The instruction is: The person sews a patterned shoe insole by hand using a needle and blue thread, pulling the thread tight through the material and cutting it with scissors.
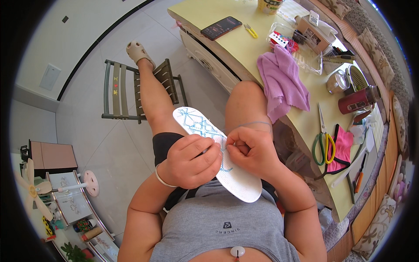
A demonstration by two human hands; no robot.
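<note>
insole [243, 187] part-stitched: blue stitching [198, 124] covers the far end, the near end looks bare.
it slants above the lap; left hand [192, 159] curled over its left edge, fingers clamped on it; right hand [251, 148] bent in at the opposite edge, fingers pinched together, whether on a needle i cannot tell.

White insole [242, 185] partly behind the left hand [192, 160], yellow tub [269, 6] incomplete at top edge
</note>
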